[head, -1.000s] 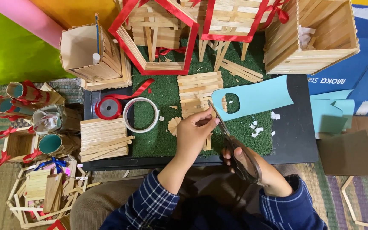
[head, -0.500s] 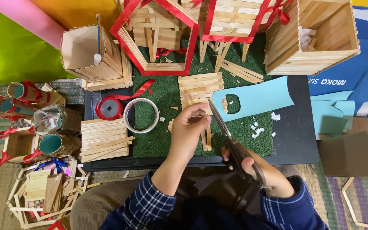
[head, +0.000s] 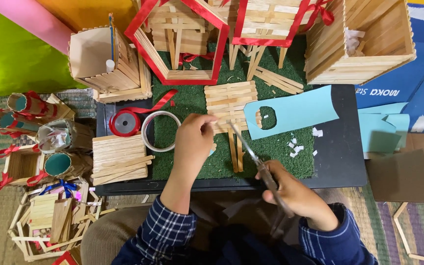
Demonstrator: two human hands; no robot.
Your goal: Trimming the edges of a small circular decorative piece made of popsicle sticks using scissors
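Left hand (head: 192, 140) pinches something small, too hidden to name, above the turf (head: 187, 105) so the right hand's (head: 290, 191) fingers, closed round the scissors (head: 251, 157), can reach it

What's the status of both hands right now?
Right hand grips metal scissors, blades open. Left hand pinches something small, unclear. Light blue paper sheet lies beside.

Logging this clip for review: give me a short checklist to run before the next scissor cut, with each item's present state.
1. Scissors gripped by right hand: ok.
2. Blades open: cannot tell, blurred.
3. Left hand holding the piece to cut: cannot tell, fingers hide it.
4. Left fingers away from the blade tip: not ok, very close.
5. Blue paper sheet lying flat beside the stick panel: ok.
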